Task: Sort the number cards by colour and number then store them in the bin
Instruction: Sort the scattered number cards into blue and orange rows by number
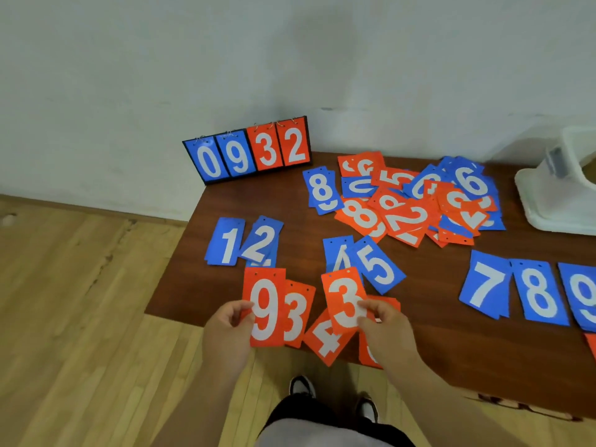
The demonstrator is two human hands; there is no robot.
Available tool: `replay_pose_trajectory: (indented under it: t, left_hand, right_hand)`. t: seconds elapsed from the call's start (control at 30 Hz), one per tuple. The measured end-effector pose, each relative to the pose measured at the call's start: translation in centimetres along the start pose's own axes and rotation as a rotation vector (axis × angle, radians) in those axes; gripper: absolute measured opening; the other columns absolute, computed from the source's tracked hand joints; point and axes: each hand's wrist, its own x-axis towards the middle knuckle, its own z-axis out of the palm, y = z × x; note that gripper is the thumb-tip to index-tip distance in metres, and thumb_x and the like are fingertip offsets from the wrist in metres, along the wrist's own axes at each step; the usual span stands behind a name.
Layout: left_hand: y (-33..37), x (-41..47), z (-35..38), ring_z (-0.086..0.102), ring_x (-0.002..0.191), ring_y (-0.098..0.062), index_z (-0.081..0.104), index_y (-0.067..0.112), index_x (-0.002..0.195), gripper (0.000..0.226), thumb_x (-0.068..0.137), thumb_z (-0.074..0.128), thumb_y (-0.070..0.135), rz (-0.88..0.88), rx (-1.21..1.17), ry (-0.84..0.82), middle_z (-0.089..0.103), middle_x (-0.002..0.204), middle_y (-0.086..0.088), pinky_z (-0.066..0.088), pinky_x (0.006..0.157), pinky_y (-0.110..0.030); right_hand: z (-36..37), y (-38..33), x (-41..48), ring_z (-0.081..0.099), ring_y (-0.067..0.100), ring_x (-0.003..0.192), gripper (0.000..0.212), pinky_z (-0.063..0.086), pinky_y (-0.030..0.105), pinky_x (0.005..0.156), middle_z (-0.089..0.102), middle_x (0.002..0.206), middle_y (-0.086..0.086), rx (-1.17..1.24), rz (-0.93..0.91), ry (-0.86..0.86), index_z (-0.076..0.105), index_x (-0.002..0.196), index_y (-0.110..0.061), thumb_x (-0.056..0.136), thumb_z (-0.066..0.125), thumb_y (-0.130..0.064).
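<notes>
Head camera, looking down: the left hand (pixel 227 330) pinches a red 9 card (pixel 266 308) by its edge, and the right hand (pixel 385 327) pinches a red 3 card (pixel 345 301), both over the near edge of the dark wooden table (pixel 435 317). The cards are thin rectangles with punched holes. The white plastic bin (pixel 554 201) stands far right, well apart.

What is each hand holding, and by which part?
The left hand pinches the red 9 card at its lower left edge; the right hand pinches the red 3 card at its lower right edge.
</notes>
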Motion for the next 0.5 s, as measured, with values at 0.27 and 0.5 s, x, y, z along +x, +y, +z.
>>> replay_pose_trajectory:
  t: [0.27, 0.5]
  left_hand:
    - [-2.5, 2.5, -2.8, 0.07, 0.101, -0.019, 0.07, 0.03, 0.097, 0.02, 0.096, 0.068, 0.011, -0.05, -0.036, -0.024, 0.073, 0.106, 0.004, 0.061, 0.079, -0.034]
    - [-3.5, 8.3, -6.2, 0.067, 0.105, -0.02, 0.068, 0.031, 0.102, 0.016, 0.098, 0.065, 0.015, -0.022, 0.113, -0.197, 0.069, 0.112, 0.003, 0.061, 0.082, -0.034]
  right_hand:
    - [5.3, -0.1, 0.3, 0.059, 0.01, 0.11, 0.022, 0.058, 0.028, 0.089, 0.06, 0.115, -0.014, -0.128, 0.026, -0.077, 0.07, 0.119, -0.034, 0.101, 0.059, -0.027]
    - [12.2, -0.1, 0.5, 0.061, 0.009, 0.109, 0.026, 0.054, 0.024, 0.089, 0.065, 0.12, -0.012, -0.301, 0.0, -0.088, 0.065, 0.12, -0.029, 0.094, 0.068, -0.025]
